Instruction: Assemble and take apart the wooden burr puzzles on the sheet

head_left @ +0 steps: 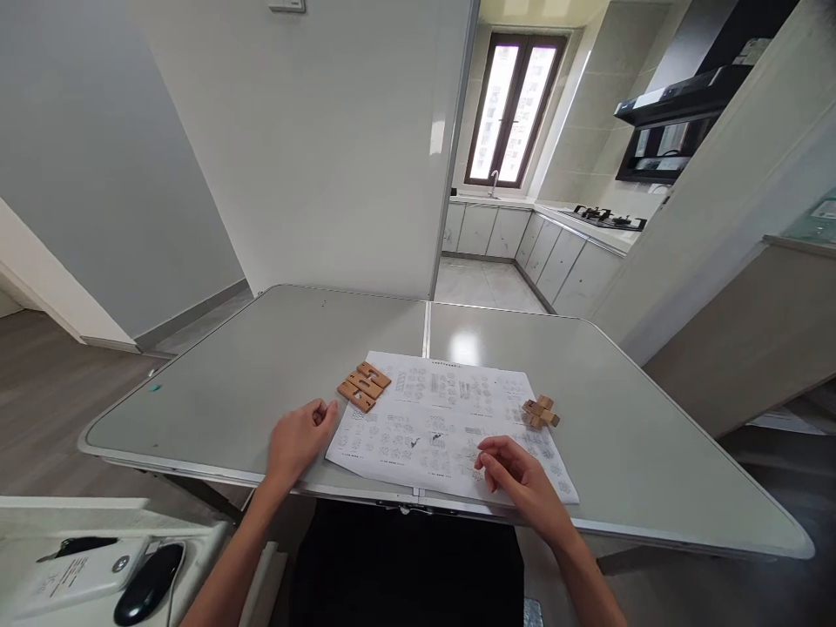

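A white instruction sheet printed with small diagrams lies on the grey folding table. Flat wooden puzzle pieces sit side by side at the sheet's upper left corner. A small assembled wooden cross piece rests on the sheet's right part. My left hand rests on the table by the sheet's left edge, fingers curled, holding nothing visible. My right hand hovers over the sheet's lower right area, fingers loosely bent and apart, holding nothing.
A black computer mouse and a white box lie on a low surface at the lower left. A white partition wall stands behind the table. Kitchen counters lie beyond on the right.
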The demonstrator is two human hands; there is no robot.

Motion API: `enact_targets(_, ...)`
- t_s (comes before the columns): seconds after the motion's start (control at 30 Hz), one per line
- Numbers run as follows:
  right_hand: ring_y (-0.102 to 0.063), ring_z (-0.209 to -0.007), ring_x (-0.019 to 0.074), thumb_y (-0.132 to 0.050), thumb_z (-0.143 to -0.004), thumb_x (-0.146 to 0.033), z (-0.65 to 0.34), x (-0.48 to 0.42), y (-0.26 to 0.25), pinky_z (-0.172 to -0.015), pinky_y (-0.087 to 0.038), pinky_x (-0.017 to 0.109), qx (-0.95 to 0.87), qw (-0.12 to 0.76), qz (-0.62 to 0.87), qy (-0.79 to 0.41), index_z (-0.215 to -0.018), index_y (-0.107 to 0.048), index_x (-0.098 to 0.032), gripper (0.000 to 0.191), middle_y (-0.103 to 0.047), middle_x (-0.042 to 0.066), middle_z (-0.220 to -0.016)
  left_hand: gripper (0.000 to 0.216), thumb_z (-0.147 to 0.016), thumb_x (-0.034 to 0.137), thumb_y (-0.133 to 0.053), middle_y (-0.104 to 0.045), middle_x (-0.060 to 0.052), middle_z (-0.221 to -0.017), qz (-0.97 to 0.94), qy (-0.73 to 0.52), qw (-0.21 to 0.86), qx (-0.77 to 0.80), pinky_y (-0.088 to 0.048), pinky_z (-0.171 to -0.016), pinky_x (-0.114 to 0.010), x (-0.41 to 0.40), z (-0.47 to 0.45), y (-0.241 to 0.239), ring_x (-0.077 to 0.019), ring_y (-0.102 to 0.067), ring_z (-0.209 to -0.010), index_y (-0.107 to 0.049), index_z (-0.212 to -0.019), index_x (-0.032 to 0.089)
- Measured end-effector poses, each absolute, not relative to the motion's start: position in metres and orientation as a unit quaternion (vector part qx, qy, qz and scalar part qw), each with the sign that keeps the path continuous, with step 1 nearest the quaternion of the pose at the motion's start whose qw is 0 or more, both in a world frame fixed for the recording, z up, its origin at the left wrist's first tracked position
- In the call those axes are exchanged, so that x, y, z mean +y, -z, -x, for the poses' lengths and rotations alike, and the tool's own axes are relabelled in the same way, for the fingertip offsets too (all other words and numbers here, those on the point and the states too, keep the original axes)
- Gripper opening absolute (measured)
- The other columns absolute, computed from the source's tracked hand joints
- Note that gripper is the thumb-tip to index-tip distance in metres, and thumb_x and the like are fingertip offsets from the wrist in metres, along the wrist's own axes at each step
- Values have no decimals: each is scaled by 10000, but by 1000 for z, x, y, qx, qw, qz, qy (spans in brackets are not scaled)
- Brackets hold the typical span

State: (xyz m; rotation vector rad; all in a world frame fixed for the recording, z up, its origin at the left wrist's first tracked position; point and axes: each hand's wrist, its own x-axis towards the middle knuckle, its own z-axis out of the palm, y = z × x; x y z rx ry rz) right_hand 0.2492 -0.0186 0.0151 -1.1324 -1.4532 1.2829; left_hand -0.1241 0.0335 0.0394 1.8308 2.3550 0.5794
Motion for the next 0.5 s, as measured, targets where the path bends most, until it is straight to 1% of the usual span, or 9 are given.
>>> enact_targets(0.17,-565,-671,168,-650,-951,-614,-249,-19,-15,-702,-485,332,-583,433,457,-513,-1055,-653,-224,404,-686,41,-893,476,-974,583,-415,-580,10,-600,-598,-242,79,760,-288,-582,-278,33,130,-37,-169,-511,-576,-491,-667,227)
enact_targets(0.33,-565,-679,159,-645,-966,-594,-250,-20,-15,-721,-482,323,-587,426,464,-509,-1060,-659,-227,379,-686,31,-883,465,-976,591,-414,-615,13,-630,-596,-253,105,755,-301,-582,-273,31,129,-37,-170,-541,-603,-502,-696,231)
enact_targets(0.5,-569,-672,155,-653,-954,-613,-249,-20,-16,-715,-487,318,-584,428,463,-512,-1046,-665,-227,397,-692,29,-887,448,-972,581,-429,-629,13,-639,-593,-255,106,757,-309,-592,-275,29,127,-39,-173,-556,-614,-516,-706,231)
